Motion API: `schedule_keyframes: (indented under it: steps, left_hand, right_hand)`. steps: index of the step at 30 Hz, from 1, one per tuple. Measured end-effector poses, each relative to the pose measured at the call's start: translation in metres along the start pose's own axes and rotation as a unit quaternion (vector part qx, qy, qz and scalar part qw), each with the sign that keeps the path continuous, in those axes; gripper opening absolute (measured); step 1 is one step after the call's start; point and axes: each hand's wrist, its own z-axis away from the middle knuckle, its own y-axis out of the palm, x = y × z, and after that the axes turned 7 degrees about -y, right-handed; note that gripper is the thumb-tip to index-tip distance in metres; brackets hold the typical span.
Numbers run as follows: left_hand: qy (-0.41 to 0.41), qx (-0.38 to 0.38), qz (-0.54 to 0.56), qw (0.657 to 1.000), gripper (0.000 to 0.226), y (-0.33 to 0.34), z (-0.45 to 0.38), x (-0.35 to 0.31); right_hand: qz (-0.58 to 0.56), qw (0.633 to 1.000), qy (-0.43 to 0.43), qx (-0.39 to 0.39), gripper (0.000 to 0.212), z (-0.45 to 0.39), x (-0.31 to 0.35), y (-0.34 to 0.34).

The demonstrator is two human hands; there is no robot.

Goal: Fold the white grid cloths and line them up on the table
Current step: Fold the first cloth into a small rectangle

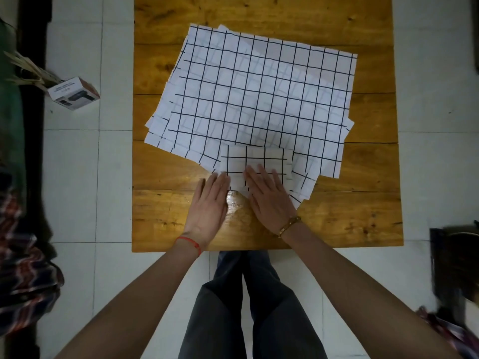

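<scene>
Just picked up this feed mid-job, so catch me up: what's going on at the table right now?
A person is folding white grid cloths on a wooden table. Both hands lie flat: the left hand rests mostly on the wood at the left edge of a small folded cloth, and the right hand presses on that cloth. The folded piece sits on the near edge of a fanned pile of unfolded cloths. No other folded cloth is visible, so no row has been started.

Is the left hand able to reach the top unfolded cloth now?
Probably yes. The left hand lies flat beside the folded cloth, and the top unfolded cloth lies open just beyond it. Nothing stands between them; only the folded cloth covers its near edge.
</scene>
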Motion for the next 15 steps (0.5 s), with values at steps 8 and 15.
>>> schedule_keyframes:
  steps: [8,15]
  left_hand:
    - [-0.045,0.063,-0.088,0.993,0.063,0.022,0.023,-0.003]
    - [-0.032,0.077,-0.074,0.994,0.061,0.018,0.021,0.001]
  right_hand:
    - [-0.011,0.999,-0.009,0.047,0.058,0.014,0.010,0.022]
    - [0.038,0.997,0.046,0.043,0.058,0.058,-0.031,0.025]
